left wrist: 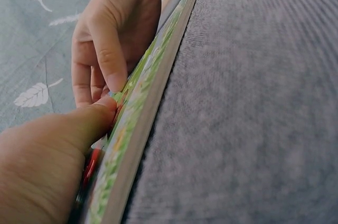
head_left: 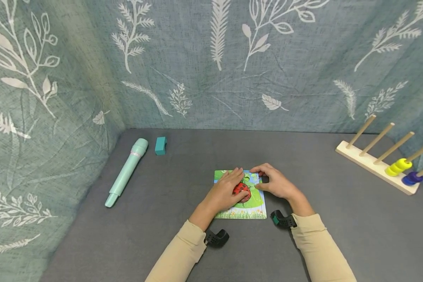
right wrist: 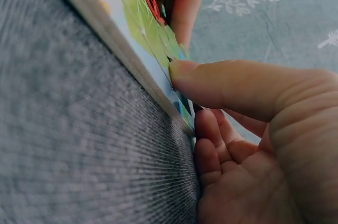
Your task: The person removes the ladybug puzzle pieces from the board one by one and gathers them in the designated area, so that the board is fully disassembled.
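Note:
A ladybug jigsaw puzzle (head_left: 253,213) lies flat in its thin board, with a red spotted ladybug on green and flowers along the near edge. My left hand (head_left: 227,192) rests over its left half, fingers extended, thumb on the ladybug. At the upper right corner, my right hand (head_left: 275,184) pinches a puzzle piece (head_left: 253,178) between thumb and fingers. In the right wrist view, the thumb (right wrist: 211,78) presses near the board's edge, beside a dark gap. The left wrist view shows the left thumb (left wrist: 79,126) on the picture, close to the other hand's fingertips.
A mint-green tube-shaped object (head_left: 127,172) lies at the left, near a small teal block (head_left: 160,145). At the right stands a wooden peg stacker (head_left: 373,164) with yellow and blue beads. A patterned curtain (head_left: 197,78) hangs behind the grey table (head_left: 155,219).

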`<state>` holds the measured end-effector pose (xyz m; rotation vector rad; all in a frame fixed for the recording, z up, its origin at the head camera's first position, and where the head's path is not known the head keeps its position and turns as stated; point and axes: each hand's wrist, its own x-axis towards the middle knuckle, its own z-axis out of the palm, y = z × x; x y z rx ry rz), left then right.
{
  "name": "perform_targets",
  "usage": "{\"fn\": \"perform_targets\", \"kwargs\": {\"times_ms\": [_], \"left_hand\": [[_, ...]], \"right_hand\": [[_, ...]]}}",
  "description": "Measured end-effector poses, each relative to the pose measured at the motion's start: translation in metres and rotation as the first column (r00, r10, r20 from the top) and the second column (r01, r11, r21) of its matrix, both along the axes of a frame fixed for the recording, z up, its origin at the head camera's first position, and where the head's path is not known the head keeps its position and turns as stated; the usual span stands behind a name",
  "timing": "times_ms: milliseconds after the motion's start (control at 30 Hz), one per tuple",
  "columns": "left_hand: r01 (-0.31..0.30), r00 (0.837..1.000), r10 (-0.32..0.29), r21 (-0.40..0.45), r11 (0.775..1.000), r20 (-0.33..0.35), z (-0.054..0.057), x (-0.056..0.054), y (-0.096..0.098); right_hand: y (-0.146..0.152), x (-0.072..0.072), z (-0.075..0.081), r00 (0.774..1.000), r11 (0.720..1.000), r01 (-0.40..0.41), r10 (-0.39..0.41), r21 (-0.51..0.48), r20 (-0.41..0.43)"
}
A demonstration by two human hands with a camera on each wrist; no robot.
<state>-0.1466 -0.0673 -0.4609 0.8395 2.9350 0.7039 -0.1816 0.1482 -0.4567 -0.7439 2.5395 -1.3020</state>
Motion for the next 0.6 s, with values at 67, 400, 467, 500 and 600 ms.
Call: {"fn": "perform_targets", "kwargs": {"times_ms": [67, 400, 467, 500, 600], "left_hand": [[-0.002, 1.000, 0.002, 0.003, 1.000, -0.005, -0.0015, 0.0000, 0.0005], [-0.013, 1.000, 0.013, 0.000, 1.000, -0.022, -0.0032, -0.0033, 0.0030], [-0.013, 1.000, 0.013, -0.002, 1.000, -0.027, -0.0028, -0.0038, 0.0032], [-0.013, 0.999, 0.013, -0.003, 1.000, -0.030, -0.0027, -0.0040, 0.0034], [-0.013, 0.999, 0.013, -0.003, 1.000, -0.031, -0.0029, -0.0043, 0.0037]], "right_hand": [[0.0003, -0.0005, -0.0007, 1.000, 1.000, 0.008, -0.007, -0.003, 0.006], [0.0047, -0.0068, -0.0015, 1.000, 0.998, 0.007, -0.006, -0.058, 0.020], [0.0053, -0.0080, -0.0019, 1.000, 0.998, 0.006, -0.004, -0.058, 0.024], [0.0055, -0.0086, -0.0021, 1.000, 0.998, 0.006, -0.004, -0.057, 0.027], [0.0062, -0.0090, -0.0011, 1.000, 0.999, 0.009, -0.008, -0.053, 0.029]]}}
